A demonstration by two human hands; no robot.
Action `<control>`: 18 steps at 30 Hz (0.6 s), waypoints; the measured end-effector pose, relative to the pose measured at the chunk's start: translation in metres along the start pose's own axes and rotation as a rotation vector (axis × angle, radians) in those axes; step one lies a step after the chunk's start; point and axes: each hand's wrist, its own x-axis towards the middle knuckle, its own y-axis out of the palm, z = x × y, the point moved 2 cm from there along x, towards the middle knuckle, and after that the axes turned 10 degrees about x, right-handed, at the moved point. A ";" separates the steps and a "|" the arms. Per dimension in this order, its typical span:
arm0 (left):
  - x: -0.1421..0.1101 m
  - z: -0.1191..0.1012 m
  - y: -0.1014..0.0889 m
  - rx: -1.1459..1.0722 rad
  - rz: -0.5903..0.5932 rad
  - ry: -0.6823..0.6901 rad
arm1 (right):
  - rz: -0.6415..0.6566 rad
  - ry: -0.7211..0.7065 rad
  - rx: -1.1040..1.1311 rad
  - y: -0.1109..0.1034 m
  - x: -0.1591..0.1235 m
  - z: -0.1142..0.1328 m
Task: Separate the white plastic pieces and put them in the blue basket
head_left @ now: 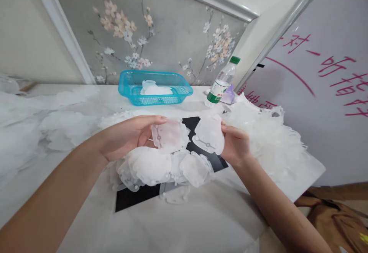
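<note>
My left hand [140, 132] is closed on a translucent white plastic piece [171, 135], thumb along its top edge and fingers behind it. A similar rounded plastic piece [209, 132] is pinched at its right edge by my right hand [236, 140]. Both pieces are held up side by side, apart from each other, and have small round studs near the lower edge. Below them lies a loose pile of the same pieces [155, 166], partly covering a flat black sheet [135, 198] on the white table [172, 230].
A blue plastic basket [126, 92] with some white pieces inside stands at the back. Right of it is a green-capped water bottle [220, 84]. Large heaps of white pieces lie on the right [264, 145] and left [20, 130]. A whiteboard [330, 138] leans at the right.
</note>
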 end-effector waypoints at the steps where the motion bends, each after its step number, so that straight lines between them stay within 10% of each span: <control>1: 0.000 0.000 0.000 -0.002 -0.001 -0.001 | 0.009 0.007 0.012 0.000 0.000 0.000; 18: 0.011 0.011 0.023 -0.045 0.158 -0.074 | 0.144 0.049 -0.238 0.003 -0.003 -0.009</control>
